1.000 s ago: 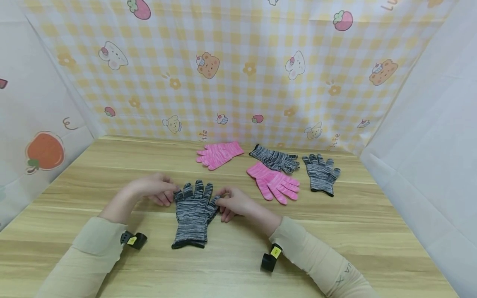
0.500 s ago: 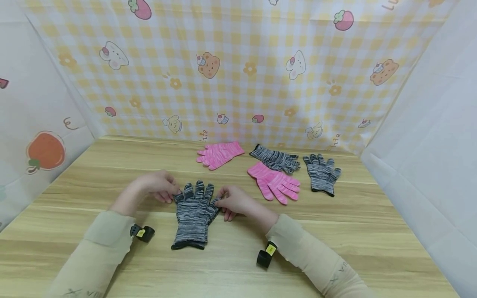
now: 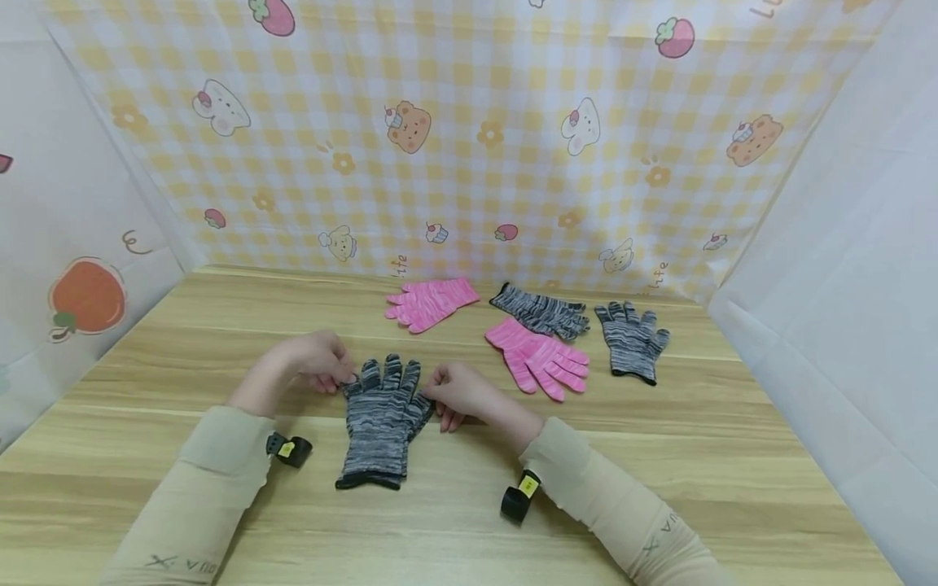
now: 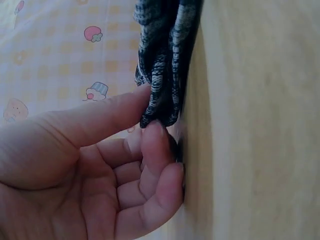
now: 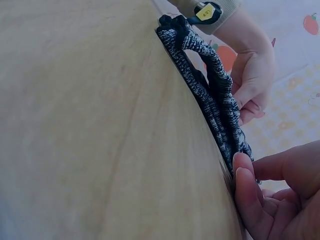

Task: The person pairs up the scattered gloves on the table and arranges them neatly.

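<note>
Presently, a pair of black-and-gray knit gloves (image 3: 377, 427) is lying flat on the near part of the table (image 3: 659, 464), one glove stacked on the other, with the fingers pointing away from the person and the black-edged cuffs facing the near side. Both hands are working at its edges, each holding knit fabric in a narrow pinch. The left hand (image 3: 317, 360) is pinching the tip of the outermost finger on the left side, thumb on one side and forefinger on the other, while its remaining fingers are curling beneath. The right hand (image 3: 462, 391) is gripping the thumb end on the right side between thumb and fingertips. In the right wrist view, the two layers are showing a gap between them along part of their length.

Farther back, a pink glove (image 3: 428, 305) is pointing its fingers leftward. To its right, a dark marled glove (image 3: 538, 309) is lying with its cuff to the left, and a second pink glove (image 3: 542, 360) is resting against its near edge. A gray marled glove (image 3: 633, 346) is lying at the far right, cuff toward the person. Behind everything, a yellow checked cloth (image 3: 476, 187) with cartoon prints is hanging.
</note>
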`<act>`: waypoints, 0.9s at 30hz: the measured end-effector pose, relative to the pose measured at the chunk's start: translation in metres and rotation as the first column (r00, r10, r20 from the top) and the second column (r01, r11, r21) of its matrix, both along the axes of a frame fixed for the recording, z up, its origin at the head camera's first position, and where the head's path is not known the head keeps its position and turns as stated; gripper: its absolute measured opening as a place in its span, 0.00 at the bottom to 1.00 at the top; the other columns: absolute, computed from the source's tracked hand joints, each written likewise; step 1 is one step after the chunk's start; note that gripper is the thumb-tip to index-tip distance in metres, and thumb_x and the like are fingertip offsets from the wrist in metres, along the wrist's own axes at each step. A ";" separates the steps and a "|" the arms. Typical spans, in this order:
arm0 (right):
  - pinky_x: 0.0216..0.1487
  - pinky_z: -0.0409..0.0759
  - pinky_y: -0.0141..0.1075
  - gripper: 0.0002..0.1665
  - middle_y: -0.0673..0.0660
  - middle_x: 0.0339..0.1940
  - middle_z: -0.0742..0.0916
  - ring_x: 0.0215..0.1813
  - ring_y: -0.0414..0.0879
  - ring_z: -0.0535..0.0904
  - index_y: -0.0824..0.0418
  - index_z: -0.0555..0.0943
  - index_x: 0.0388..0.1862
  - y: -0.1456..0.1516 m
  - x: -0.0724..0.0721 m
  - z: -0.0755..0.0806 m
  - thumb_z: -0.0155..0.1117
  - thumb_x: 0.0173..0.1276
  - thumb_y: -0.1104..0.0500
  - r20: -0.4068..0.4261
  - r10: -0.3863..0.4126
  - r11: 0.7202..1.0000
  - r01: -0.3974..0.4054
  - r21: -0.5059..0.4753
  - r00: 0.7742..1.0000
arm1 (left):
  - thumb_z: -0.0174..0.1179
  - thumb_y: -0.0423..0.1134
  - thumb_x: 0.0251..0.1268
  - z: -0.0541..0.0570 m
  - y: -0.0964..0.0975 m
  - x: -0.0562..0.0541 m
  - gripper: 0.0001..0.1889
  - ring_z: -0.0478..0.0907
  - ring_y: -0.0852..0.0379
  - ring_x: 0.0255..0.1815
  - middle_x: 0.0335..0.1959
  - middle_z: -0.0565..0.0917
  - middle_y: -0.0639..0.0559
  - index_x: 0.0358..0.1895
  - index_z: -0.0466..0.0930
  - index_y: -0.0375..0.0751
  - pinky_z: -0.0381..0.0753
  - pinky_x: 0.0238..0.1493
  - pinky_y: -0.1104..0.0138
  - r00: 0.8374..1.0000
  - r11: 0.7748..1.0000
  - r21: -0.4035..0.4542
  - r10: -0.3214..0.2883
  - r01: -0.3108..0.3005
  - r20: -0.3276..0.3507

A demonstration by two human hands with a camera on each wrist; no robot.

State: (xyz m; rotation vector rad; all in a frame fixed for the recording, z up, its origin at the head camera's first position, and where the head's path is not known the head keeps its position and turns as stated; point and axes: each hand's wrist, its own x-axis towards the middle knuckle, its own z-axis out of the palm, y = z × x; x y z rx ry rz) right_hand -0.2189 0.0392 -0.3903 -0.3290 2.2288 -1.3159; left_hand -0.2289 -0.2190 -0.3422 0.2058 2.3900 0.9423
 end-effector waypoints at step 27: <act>0.18 0.81 0.36 0.04 0.60 0.20 0.81 0.16 0.45 0.79 0.66 0.76 0.32 0.009 -0.001 0.005 0.60 0.67 0.66 -0.042 0.010 0.999 -0.012 -0.041 0.999 | 0.61 0.36 0.64 -0.006 -0.007 -0.004 0.07 0.76 0.57 0.22 0.21 0.75 0.50 0.29 0.78 0.35 0.80 0.27 0.66 1.000 0.998 0.057 0.024 -0.025 0.009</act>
